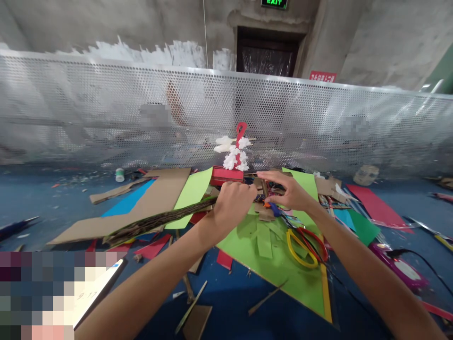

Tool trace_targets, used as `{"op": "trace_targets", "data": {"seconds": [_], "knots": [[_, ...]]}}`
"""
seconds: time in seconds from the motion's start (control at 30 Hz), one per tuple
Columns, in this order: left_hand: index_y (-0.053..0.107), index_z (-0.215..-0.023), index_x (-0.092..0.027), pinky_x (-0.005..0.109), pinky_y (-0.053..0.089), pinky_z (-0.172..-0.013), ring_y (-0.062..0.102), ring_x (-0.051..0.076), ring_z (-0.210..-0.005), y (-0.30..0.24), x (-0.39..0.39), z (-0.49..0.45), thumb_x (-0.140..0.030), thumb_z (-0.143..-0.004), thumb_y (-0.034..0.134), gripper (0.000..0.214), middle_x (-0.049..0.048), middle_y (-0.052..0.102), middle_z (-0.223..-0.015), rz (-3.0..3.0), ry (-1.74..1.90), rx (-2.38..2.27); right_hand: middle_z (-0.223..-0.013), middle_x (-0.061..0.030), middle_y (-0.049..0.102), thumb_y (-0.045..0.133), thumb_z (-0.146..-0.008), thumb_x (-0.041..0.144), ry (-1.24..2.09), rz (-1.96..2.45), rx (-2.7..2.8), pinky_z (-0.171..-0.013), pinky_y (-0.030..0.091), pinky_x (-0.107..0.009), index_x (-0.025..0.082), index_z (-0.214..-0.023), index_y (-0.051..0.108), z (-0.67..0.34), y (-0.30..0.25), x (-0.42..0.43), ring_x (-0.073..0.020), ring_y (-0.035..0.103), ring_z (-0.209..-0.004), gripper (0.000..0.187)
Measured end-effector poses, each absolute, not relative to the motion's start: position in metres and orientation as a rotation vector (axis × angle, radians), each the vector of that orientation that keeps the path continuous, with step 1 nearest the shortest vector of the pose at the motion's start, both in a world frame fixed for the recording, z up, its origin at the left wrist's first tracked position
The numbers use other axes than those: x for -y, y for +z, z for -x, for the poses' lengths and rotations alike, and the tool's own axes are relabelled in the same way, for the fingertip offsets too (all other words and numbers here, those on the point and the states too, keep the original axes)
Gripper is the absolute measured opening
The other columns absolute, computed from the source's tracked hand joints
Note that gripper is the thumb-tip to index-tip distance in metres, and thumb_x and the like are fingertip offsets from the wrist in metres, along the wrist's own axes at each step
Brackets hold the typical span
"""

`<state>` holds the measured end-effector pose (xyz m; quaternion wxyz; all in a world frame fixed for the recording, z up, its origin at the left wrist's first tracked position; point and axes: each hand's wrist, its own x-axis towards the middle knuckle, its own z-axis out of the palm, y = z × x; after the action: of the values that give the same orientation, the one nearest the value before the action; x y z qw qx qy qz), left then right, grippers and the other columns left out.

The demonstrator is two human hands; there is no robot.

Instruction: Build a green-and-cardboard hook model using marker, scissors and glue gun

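A bark-covered branch (159, 218) slants from the lower left into my left hand (233, 205), whose fingers are wrapped around its far end. To the right, my right hand (288, 190) is open, with thumb and fingers apart and nothing visibly held. Just under its thumb lies a blue object with an orange tip (274, 208), partly hidden. Beyond my hands stands a red cardboard piece (228, 175) with a red upright strip (241, 130) and white fluffy clumps (235, 158) on it. Scissors with yellow and red handles (302, 250) rest on green paper (240, 243).
Cardboard (155, 200) and coloured paper scraps cover the blue table (159, 302). A perforated metal screen (123, 118) runs along the back. At right are a purple power strip (401, 269) with a black cord and red paper (377, 205). A lit phone (95, 293) is at lower left.
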<state>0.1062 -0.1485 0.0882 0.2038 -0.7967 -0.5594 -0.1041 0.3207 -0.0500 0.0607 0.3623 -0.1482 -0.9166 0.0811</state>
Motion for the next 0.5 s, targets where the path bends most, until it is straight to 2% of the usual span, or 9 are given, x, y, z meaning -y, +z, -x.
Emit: {"op": "trace_targets", "data": {"seconds": [0.3, 0.5], "knots": [[0.073, -0.091, -0.020, 0.029, 0.039, -0.057, 0.065, 0.019, -0.061, 0.079, 0.142, -0.101, -0.005, -0.090, 0.051, 0.027, 0.0075, 0.073, -0.071, 2.205, -0.396, 1.482, -0.153, -0.0087, 0.057, 0.082, -0.086, 0.040, 0.266, 0.392, 2.363, -0.120, 0.043, -0.055, 0.035, -0.154, 0.051, -0.321, 0.061, 0.052, -0.0313, 0.052, -0.143, 0.075], [0.077, -0.099, -0.022, 0.029, 0.040, -0.059, 0.069, 0.021, -0.066, 0.088, 0.121, -0.077, -0.026, -0.099, 0.051, 0.027, 0.0081, 0.079, -0.082, 2.343, -0.654, 1.466, -0.164, -0.0089, 0.043, 0.088, -0.077, 0.046, 0.444, 0.425, 2.238, -0.115, 0.050, -0.049, 0.037, -0.162, 0.037, -0.323, 0.063, 0.053, -0.0335, 0.048, -0.146, 0.100]]}}
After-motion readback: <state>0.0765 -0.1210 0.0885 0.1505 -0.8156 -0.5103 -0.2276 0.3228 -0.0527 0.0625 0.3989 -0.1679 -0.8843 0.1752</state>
